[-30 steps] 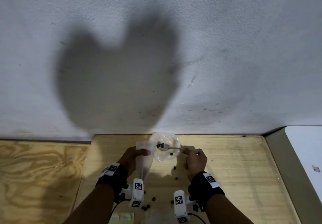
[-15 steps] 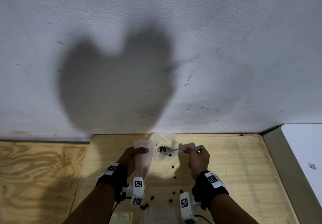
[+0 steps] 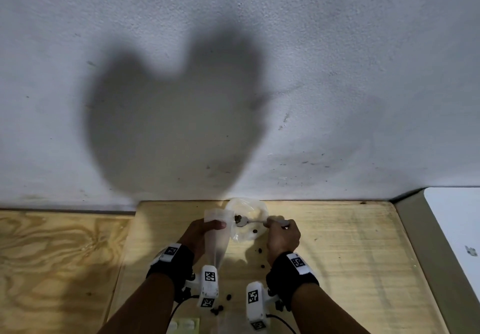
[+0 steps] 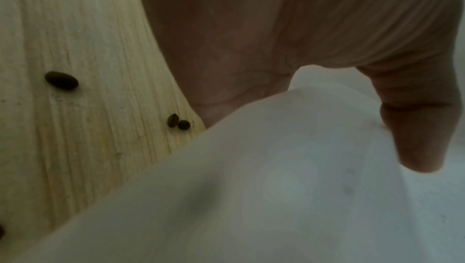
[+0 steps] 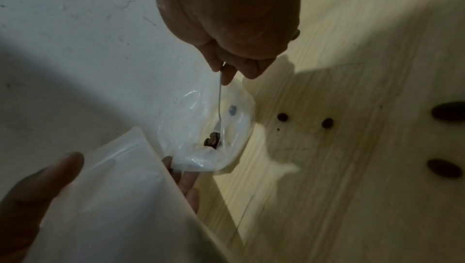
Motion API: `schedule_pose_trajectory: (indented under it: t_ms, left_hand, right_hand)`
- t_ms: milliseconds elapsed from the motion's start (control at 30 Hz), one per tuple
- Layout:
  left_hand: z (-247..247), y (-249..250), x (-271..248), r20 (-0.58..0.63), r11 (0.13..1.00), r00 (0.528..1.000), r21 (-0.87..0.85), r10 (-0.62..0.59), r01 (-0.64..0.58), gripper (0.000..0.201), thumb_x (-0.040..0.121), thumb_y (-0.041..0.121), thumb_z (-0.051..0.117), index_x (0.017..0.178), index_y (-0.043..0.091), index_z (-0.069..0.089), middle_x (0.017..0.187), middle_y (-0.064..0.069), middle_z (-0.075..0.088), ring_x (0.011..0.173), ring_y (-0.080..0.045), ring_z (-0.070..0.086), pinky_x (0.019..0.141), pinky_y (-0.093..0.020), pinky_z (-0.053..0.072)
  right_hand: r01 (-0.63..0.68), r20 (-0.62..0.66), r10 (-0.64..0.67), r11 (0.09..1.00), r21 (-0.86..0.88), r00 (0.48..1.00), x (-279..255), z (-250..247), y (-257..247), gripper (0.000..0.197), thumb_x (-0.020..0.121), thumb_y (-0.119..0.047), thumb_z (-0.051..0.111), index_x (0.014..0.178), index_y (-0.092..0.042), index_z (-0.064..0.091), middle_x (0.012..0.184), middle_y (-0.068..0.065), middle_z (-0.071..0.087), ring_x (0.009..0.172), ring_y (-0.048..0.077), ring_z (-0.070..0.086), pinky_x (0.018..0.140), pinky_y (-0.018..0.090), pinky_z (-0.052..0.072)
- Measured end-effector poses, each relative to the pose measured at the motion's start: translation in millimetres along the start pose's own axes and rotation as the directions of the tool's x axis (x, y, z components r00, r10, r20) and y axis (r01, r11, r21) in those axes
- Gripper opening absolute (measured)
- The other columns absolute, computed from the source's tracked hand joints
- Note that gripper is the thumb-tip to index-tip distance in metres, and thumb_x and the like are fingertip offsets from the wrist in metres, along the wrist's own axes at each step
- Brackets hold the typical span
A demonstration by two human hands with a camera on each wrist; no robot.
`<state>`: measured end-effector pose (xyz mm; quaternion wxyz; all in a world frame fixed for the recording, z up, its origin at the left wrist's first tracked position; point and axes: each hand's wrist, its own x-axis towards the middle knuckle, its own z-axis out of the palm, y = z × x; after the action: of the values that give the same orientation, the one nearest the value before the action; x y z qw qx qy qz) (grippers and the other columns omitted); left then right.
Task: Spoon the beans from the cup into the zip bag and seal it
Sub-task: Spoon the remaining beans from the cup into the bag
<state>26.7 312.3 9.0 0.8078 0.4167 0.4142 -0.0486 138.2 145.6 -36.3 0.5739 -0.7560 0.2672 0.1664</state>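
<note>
only rightwrist-visible: beans (image 5: 212,141) on spoon (image 5: 219,106)

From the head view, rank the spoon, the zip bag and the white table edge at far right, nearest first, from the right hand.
1. Spoon: held in the right hand.
2. Zip bag: to its left, held by the left hand.
3. White table edge: far right.

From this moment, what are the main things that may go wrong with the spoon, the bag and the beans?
1. The spoon, held by the right hand, carries beans beside the zip bag; a tilt may drop them onto the table, where loose beans already lie.
2. The left hand only pinches the limp bag near its top, so the mouth may fold shut.
3. The thin clear cup may tip if the spoon pushes it.
</note>
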Motion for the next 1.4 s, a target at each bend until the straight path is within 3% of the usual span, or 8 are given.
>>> schedule_pose_trajectory:
  t_ms: [167, 400, 567, 767, 900, 1133, 1267, 1400]
  left_hand:
    - [-0.8, 4.9, -0.6, 0.029, 1.000, 1.000, -0.011, -0.004, 0.004, 0.065, 0.045, 0.023, 0.083, 0.102, -0.004, 0.067, 0.081, -0.018, 0.064, 0.072, -0.030, 0.060, 0.065, -0.034, 0.048]
    - [-2.3, 3.3, 0.2, 0.033, 1.000, 0.999, -0.020, -0.005, 0.006, 0.069, 0.046, 0.026, 0.084, 0.106, -0.003, 0.066, 0.085, -0.018, 0.062, 0.079, -0.030, 0.059, 0.070, -0.036, 0.046]
    - [-2.7, 3.1, 0.7, 0.035, 0.999, 0.999, -0.037, -0.021, 0.022, 0.069, 0.048, 0.026, 0.084, 0.107, -0.003, 0.065, 0.086, -0.018, 0.062, 0.079, -0.030, 0.058, 0.071, -0.037, 0.046]
    - [-3.8, 1.2, 1.4, 0.050, 0.998, 0.998, -0.053, -0.037, 0.039, 0.068, 0.048, 0.023, 0.085, 0.108, -0.001, 0.066, 0.089, -0.016, 0.064, 0.081, -0.030, 0.059, 0.072, -0.037, 0.047]
    - [-2.8, 0.3, 2.3, 0.047, 0.998, 0.998, -0.054, -0.037, 0.039, 0.060, 0.056, 0.019, 0.081, 0.110, -0.002, 0.066, 0.087, -0.015, 0.066, 0.080, -0.030, 0.060, 0.069, -0.036, 0.048]
    - [-4.1, -0.2, 5.3, 0.026, 0.998, 0.999, -0.038, -0.041, 0.042, 0.073, 0.046, 0.024, 0.086, 0.111, -0.003, 0.065, 0.093, -0.018, 0.063, 0.085, -0.031, 0.059, 0.073, -0.038, 0.047]
    - [-5.4, 1.5, 6.0, 0.037, 0.999, 0.999, -0.031, -0.036, 0.037, 0.068, 0.046, 0.024, 0.085, 0.106, -0.003, 0.066, 0.088, -0.017, 0.063, 0.081, -0.031, 0.060, 0.070, -0.036, 0.048]
    - [-7.6, 2.7, 6.6, 0.043, 0.999, 0.998, -0.014, -0.034, 0.035, 0.068, 0.046, 0.026, 0.084, 0.105, -0.003, 0.065, 0.085, -0.016, 0.063, 0.078, -0.030, 0.060, 0.067, -0.035, 0.048]
  right_hand:
    - [0.048, 0.070, -0.052, 0.998, 0.050, 0.996, 2.3, -5.2, 7.4, 0.021, 0.065, -0.024, 0.079, 0.064, -0.022, 0.058, 0.070, 0.004, 0.061, 0.063, 0.024, 0.049, 0.060, 0.037, 0.045]
    - [0.087, 0.169, -0.094, 0.995, 0.050, 0.981, 16.9, -20.4, 15.3, 0.022, 0.063, -0.029, 0.077, 0.060, -0.025, 0.055, 0.062, 0.002, 0.051, 0.061, 0.017, 0.042, 0.062, 0.031, 0.035]
    - [0.112, 0.205, -0.120, 0.992, 0.049, 0.972, 28.9, -32.1, 14.3, 0.032, 0.078, -0.008, 0.075, 0.063, -0.018, 0.050, 0.060, 0.003, 0.045, 0.057, 0.015, 0.037, 0.057, 0.024, 0.030]
    - [0.167, 0.138, -0.158, 0.984, -0.056, 0.978, 29.4, -30.1, 9.1, 0.028, 0.065, -0.026, 0.077, 0.059, -0.025, 0.049, 0.060, -0.001, 0.052, 0.058, 0.020, 0.045, 0.057, 0.033, 0.039]
    - [0.239, 0.063, -0.234, 0.964, -0.113, 0.970, 20.3, -20.3, 3.1, 0.030, 0.077, -0.013, 0.077, 0.066, -0.011, 0.049, 0.065, 0.005, 0.058, 0.063, 0.024, 0.051, 0.062, 0.035, 0.045]
    - [0.172, 0.009, -0.172, 0.983, -0.066, 0.985, 9.5, -3.5, 3.8, 0.025, 0.073, -0.009, 0.078, 0.070, -0.004, 0.053, 0.069, 0.007, 0.062, 0.069, 0.027, 0.056, 0.067, 0.041, 0.051]
    - [0.111, 0.048, -0.110, 0.994, -0.006, 0.993, 7.8, -2.5, 7.4, 0.025, 0.069, -0.015, 0.080, 0.069, -0.012, 0.056, 0.070, 0.005, 0.064, 0.068, 0.026, 0.057, 0.068, 0.043, 0.052]
    - [0.038, 0.105, -0.041, 0.999, 0.033, 0.994, 11.8, -6.8, 15.0, 0.020, 0.063, -0.020, 0.079, 0.064, -0.023, 0.060, 0.066, 0.003, 0.060, 0.063, 0.021, 0.050, 0.064, 0.036, 0.044]
